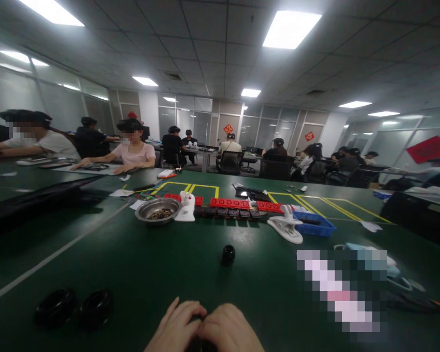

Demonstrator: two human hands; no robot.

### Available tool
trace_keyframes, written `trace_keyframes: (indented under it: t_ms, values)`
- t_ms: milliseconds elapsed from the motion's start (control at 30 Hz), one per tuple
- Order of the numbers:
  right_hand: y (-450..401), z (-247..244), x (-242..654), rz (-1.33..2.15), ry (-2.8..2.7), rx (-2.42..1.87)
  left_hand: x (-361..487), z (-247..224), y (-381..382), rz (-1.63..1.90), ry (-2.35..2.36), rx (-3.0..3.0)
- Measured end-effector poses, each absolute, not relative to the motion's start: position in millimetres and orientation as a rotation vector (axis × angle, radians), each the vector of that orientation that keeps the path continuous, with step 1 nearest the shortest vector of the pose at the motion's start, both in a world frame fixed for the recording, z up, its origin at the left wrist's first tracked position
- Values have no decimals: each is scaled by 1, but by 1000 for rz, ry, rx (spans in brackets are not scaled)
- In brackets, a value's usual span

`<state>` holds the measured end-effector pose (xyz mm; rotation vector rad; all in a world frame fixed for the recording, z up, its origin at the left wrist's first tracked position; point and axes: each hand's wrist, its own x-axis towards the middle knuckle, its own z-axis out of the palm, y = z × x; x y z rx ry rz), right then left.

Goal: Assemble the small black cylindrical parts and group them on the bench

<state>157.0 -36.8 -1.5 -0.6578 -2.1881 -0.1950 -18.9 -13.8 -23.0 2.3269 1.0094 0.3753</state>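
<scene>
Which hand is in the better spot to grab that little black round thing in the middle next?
Probably the right hand: the small black round thing sits almost straight ahead of it, while the left hand is farther to the side. I can't tell whether either is free.

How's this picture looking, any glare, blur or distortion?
Head view: ceiling lights blown out white, with pale glare on the green table; head view: the left wall slants and stretches, wide-lens style; head view: the leftmost black ring looks soft; head view: gap between left hand and right hand too dark to read.
</scene>
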Motion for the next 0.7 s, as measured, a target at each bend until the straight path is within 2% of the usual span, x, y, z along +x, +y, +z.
trace_keyframes:
  t_ms: [233, 467, 600, 700]
  values:
    - [-45, 8, 163, -150, -2169, -809, -15, -3, -26, 367, 1070, 2357]
    - [-48, 8, 160, 174, -2367, -786, -11, 1, -31, 433, 1133, 2353]
    - [-54, 39, 174, 12, -2359, -807, -12, 3, -33, 454, 1146, 2353]
    - [-63, 82, 200, -180, -2021, -985, -13, 10, -35, 447, 1147, 2339]
